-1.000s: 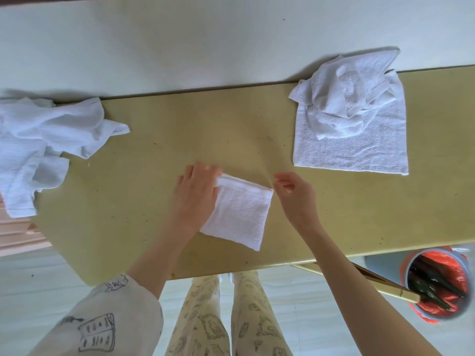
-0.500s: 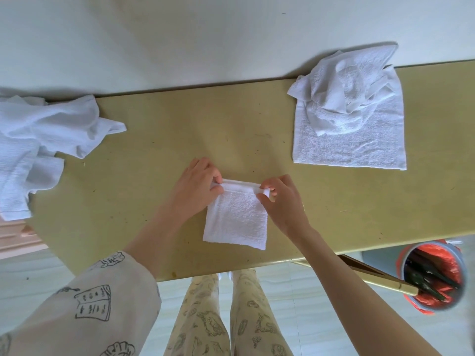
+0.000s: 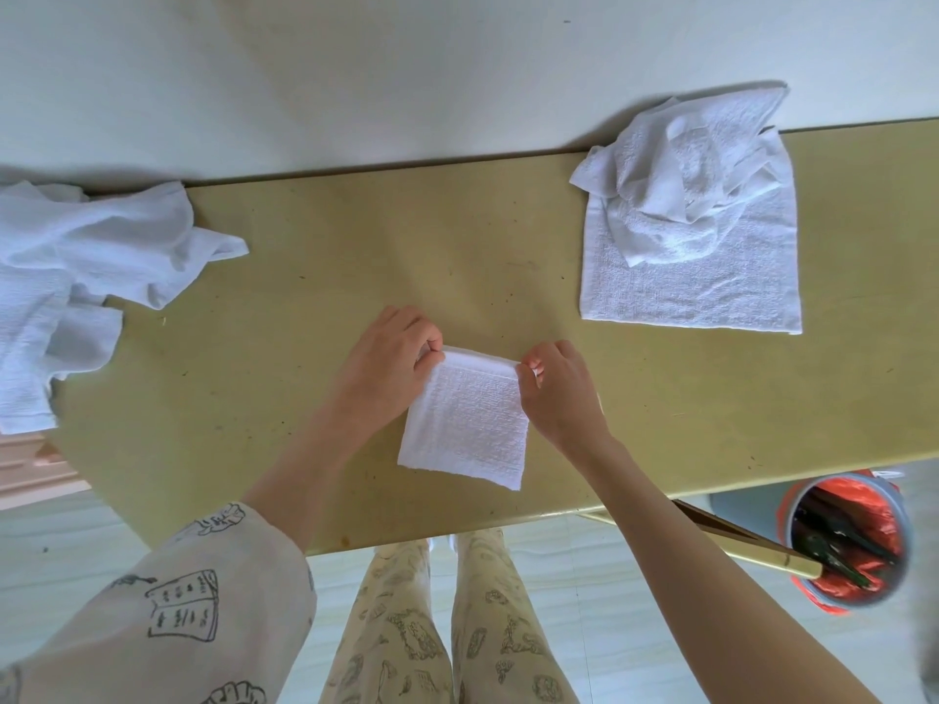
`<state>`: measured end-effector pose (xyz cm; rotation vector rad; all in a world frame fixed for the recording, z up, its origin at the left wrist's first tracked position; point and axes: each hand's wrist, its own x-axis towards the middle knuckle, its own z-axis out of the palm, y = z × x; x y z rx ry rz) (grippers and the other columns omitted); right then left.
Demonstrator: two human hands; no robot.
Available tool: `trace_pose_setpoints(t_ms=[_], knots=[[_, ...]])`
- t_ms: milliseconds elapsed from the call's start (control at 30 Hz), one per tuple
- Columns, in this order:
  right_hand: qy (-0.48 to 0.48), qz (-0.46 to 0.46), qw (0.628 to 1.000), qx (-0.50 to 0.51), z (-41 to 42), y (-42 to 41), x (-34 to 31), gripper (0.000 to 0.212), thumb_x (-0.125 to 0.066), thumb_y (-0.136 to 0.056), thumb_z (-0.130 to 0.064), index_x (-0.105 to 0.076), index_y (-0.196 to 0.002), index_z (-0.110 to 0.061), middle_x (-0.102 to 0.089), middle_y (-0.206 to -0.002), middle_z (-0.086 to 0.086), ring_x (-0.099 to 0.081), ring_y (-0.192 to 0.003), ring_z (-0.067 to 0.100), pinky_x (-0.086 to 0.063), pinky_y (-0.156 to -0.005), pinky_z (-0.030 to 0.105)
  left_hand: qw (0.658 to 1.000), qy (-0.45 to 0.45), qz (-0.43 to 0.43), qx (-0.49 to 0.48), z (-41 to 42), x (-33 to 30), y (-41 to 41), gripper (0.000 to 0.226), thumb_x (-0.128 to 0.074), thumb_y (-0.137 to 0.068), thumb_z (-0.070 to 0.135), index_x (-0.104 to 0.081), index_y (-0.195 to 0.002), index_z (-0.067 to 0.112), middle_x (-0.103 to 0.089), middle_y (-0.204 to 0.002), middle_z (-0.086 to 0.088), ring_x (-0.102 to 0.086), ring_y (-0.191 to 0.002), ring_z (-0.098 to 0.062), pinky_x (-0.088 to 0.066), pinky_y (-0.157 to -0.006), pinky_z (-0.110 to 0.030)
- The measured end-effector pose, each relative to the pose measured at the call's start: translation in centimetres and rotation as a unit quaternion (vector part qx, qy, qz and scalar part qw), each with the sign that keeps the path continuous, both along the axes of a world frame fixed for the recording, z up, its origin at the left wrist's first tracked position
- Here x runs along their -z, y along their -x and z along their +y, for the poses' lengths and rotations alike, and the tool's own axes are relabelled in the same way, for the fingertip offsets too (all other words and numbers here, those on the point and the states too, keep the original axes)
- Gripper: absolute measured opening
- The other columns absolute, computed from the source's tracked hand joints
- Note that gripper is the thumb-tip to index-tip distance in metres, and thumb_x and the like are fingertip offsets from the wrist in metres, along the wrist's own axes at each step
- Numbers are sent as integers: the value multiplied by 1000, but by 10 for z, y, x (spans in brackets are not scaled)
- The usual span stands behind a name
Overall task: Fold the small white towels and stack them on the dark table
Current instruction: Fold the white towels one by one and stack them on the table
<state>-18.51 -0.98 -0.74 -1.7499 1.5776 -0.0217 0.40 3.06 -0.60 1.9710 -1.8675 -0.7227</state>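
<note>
Towel flat, hands pinching far corners

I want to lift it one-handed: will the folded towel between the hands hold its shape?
Probably not: the folded towel is soft terry and would likely sag and unfold. It looks light. Both the left hand and right hand pinch its far corners.

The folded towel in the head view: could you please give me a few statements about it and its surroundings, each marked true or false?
1. Both hands pinch the far edge of the folded towel: left hand, right hand. True.
2. The folded towel hangs off the table. False: it lies flat on it.
3. A crumpled towel sits on a flat towel to the right. True.
4. The bin stands on the table. False: it is on the floor beyond the table's edge.
5. A heap of towels lies at the left end. True.
</note>
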Motion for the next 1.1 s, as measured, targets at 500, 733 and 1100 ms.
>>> trace_pose_setpoints(t_ms=[500, 733, 1100], knots=[[20, 43, 999, -4, 1, -4, -2, 24, -43, -97, -21, -55, -110, -4, -51, -116, 10, -45, -112, 24, -33, -81, 25, 995, -53, 53, -66, -1, 14, 5, 6, -50, -92, 13, -53, -89, 10, -52, -81, 4, -44, -68, -2, -34, -62, -15], [35, 17, 998, 54, 4, -8, 5, 20, -49, -94, -22, -55, -103, -6, -54, -109, 8, -47, -107, 23, -35, -76, 25, 995, 26, 22, -89, 20, 25, 16, 12, -41, -95, 9, -52, -92, 7, -53, -89, -2, -46, -79, -15, -38, -66, -27], [23, -77, 978, 194, 4, -15, 9, 2, -61, -85, -17, -61, -85, -15, -56, -75, -5, -56, -89, 25, -47, -82, 42, 986, 91, 44, -136, 27, 34, 21, 20, -40, -93, 10, -58, -88, 4, -55, -90, -7, -51, -77, -18, -42, -66, -26]])
